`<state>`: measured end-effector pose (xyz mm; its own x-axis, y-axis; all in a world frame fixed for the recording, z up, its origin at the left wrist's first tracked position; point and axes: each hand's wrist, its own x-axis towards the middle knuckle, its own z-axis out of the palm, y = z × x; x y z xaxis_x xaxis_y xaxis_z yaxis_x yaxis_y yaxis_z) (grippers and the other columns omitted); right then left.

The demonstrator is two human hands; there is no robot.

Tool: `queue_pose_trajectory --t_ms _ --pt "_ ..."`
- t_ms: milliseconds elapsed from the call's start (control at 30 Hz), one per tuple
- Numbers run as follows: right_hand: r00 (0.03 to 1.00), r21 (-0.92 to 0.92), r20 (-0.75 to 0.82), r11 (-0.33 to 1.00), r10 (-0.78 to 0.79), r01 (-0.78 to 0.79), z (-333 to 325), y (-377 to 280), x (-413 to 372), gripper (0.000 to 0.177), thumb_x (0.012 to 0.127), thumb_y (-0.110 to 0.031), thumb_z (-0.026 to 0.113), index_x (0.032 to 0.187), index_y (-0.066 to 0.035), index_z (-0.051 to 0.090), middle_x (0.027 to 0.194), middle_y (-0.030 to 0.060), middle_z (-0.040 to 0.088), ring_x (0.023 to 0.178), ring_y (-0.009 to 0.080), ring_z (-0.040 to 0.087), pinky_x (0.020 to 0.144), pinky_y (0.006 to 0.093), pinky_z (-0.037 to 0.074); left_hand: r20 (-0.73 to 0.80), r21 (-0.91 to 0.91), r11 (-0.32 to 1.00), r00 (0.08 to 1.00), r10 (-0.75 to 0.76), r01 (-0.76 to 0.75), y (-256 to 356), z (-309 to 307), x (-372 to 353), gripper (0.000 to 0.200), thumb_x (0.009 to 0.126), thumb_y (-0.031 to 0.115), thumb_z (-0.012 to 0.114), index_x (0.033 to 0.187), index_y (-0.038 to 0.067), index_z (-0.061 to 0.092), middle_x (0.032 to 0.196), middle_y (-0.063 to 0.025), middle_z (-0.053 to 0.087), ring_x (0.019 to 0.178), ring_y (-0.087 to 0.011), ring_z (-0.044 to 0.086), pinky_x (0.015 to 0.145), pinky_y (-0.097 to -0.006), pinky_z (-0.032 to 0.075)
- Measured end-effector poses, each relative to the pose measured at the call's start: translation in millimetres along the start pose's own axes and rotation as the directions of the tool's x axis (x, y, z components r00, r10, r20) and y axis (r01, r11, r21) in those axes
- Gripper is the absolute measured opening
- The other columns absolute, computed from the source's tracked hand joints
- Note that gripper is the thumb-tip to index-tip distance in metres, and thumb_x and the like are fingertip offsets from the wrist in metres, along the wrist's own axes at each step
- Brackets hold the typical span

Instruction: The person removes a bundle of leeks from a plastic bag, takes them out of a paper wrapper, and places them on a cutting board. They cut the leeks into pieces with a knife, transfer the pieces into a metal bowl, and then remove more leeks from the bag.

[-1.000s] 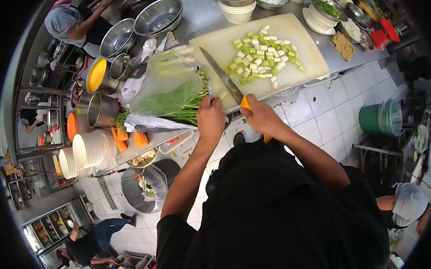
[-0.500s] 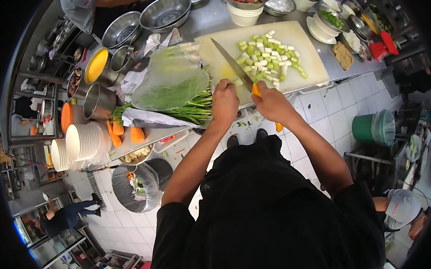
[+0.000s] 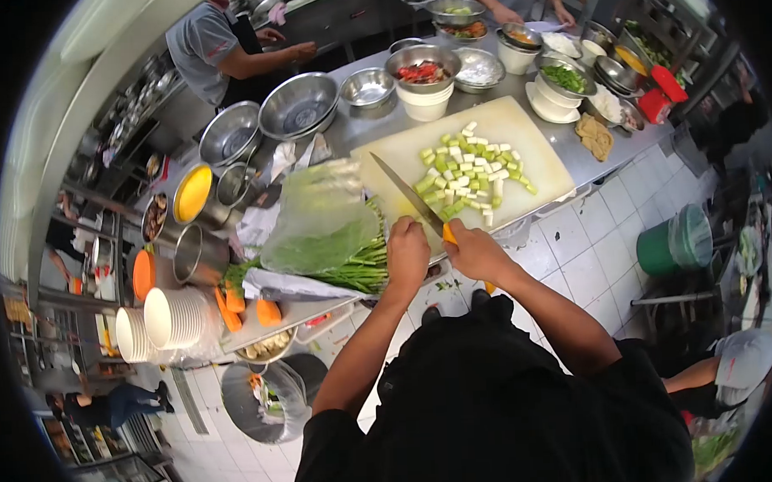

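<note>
Right hand (image 3: 476,251) grips knife (image 3: 406,193), left hand (image 3: 408,255) clenched on cutting board (image 3: 547,169); steel counter (image 3: 357,130), tiled floor (image 3: 590,251)

Light: bright, even over the cutting board (image 3: 476,153).
Glare: sheen on steel bowls (image 3: 300,104) behind the board.
Shadows: faint, soft.
Edges: fisheye bend, black vignette far from the board.
Focus: board sharp.

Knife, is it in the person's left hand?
No, the right hand grips the knife by its orange handle; the left hand is beside it.
</note>
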<state>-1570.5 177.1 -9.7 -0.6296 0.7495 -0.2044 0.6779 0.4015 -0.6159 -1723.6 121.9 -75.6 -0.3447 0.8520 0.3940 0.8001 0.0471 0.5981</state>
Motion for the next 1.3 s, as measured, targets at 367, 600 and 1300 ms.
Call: queue_pose_trajectory --t_ms 367,600,1300 --pt "0.847 -0.213 -0.530 0.960 0.043 -0.181 -132 116 -63 0.041 0.082 -0.015 0.066 0.122 -0.010 0.064 0.087 0.0252 0.069 0.082 0.0424 0.067 0.076 0.0513 0.054 -0.192 -0.198 0.973 0.969 -0.153 0.114 53 -28 85 0.012 0.086 0.008 0.068 0.092 -0.002 0.072 0.095 -0.0166 0.068 0.072 -0.0249 0.069 0.066 -0.0383 0.055" --pt "0.881 -0.292 -0.473 0.941 0.011 -0.168 -142 215 8 0.048 0.081 -0.021 0.072 0.128 -0.018 0.064 0.088 0.0206 0.066 0.076 0.0389 0.067 0.070 0.0487 0.055 -0.325 -0.211 0.955 0.906 -0.271 0.210 11 12 193 0.020 0.088 0.020 0.070 0.089 0.001 0.073 0.082 -0.0164 0.070 0.067 -0.0292 0.066 0.068 -0.0395 0.052" --pt "0.884 -0.148 -0.016 0.876 -0.467 0.459 -128 184 63 0.106 0.064 -0.064 0.080 0.149 -0.013 0.043 0.156 0.0302 0.023 0.146 0.0528 0.016 0.118 0.0634 0.015 0.036 0.535 0.731 0.852 -0.522 0.424 -35 96 534 0.043 0.079 0.027 0.073 0.114 0.002 0.070 0.121 -0.0218 0.068 0.117 -0.0356 0.064 0.098 -0.0422 0.053"
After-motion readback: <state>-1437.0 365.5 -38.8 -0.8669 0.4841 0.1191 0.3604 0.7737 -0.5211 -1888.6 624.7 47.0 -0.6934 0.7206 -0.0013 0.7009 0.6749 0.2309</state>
